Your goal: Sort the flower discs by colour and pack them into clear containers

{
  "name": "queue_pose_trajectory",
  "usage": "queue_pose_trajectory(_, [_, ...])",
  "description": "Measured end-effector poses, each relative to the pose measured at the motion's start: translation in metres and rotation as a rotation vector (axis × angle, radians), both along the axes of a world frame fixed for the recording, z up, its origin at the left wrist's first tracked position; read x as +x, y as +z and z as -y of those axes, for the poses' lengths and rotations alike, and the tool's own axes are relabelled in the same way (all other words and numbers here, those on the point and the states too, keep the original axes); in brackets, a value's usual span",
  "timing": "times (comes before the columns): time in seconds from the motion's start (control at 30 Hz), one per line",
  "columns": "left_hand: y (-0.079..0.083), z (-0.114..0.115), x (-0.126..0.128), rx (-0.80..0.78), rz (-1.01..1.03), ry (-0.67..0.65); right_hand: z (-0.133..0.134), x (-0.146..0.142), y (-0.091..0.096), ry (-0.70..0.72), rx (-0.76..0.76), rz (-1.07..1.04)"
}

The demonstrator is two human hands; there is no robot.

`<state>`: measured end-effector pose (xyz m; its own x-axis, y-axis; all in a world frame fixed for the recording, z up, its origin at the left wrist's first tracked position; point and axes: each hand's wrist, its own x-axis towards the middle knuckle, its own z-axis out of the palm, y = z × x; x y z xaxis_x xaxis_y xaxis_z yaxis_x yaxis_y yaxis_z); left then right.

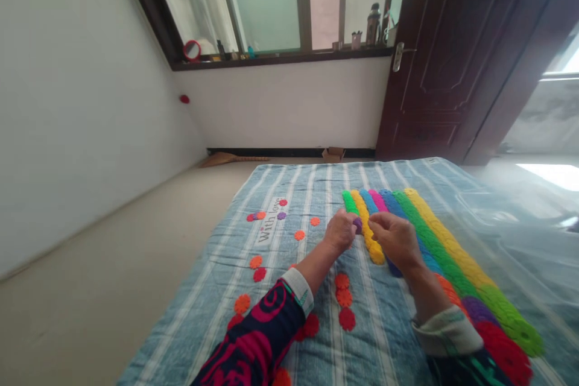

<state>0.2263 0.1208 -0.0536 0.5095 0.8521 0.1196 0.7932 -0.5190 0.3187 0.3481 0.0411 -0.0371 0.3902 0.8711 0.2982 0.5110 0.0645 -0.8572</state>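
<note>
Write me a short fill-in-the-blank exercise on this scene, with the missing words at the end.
1. The left hand pinches a ____ disc.
2. At its far end, the rightmost row is ____.
3. The wording on the striped cover reads "With ____".
4. The mirror has a ____ rim.

Missing words: purple; yellow; love; red.

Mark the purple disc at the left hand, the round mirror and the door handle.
Purple disc (358, 225), head view: its exposed part.
Round mirror (192, 50), head view: its glass.
Door handle (398, 57), head view: its plate.
</note>
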Motion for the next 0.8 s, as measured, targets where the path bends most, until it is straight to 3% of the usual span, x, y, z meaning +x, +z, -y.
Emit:
queue_pose_trajectory(0.17, [0.004,-0.004,-0.015,0.03,-0.023,0.094,0.005,-0.007,0.002,0.027,-0.008,0.016])
queue_pose_trajectory(0.37, [0.027,-0.044,-0.099,0.016,-0.136,0.442,0.007,-0.023,0.001,0.09,0.015,0.031])
queue_pose_trajectory(0.47, [0.028,-0.061,-0.134,-0.033,-0.185,0.572,0.009,-0.033,0.001,0.155,0.022,0.063])
queue_pose_trajectory(0.67, [0.014,-0.069,-0.149,-0.109,-0.169,0.572,0.014,-0.045,0.001,0.237,0.031,0.111])
queue_pose_trajectory(0.8, [0.018,-0.069,-0.166,-0.096,-0.118,0.52,0.014,-0.051,-0.007,0.264,0.009,0.135])
